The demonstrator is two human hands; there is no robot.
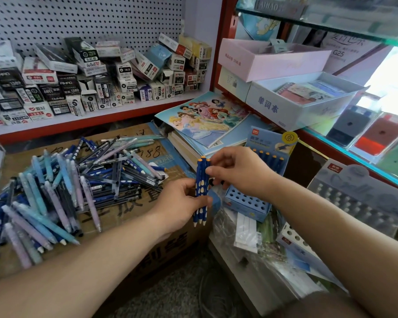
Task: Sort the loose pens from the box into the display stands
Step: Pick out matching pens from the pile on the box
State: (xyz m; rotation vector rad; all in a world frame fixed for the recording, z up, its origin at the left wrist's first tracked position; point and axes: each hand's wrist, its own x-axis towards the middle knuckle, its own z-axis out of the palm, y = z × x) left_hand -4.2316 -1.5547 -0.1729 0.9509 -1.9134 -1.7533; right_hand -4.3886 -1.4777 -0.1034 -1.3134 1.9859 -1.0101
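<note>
My left hand (180, 204) grips a small bundle of dark blue pens with pale dots (201, 191), held upright in the middle of the view. My right hand (239, 171) pinches the upper part of one pen in that bundle. Just behind my right hand stands a blue display stand (248, 203) with rows of round holes and a few dark blue pens in its back row. A heap of loose pens (67, 187), blue, light blue, lilac and black, lies on a flat cardboard box (133, 216) at the left.
A grey display stand (363, 198) stands at the right, a white one (294, 239) lies below it. Notebooks with a cartoon cover (207, 118) are stacked behind. Small pen cartons (90, 81) fill the pegboard shelf. A glass counter (377, 143) runs along the right.
</note>
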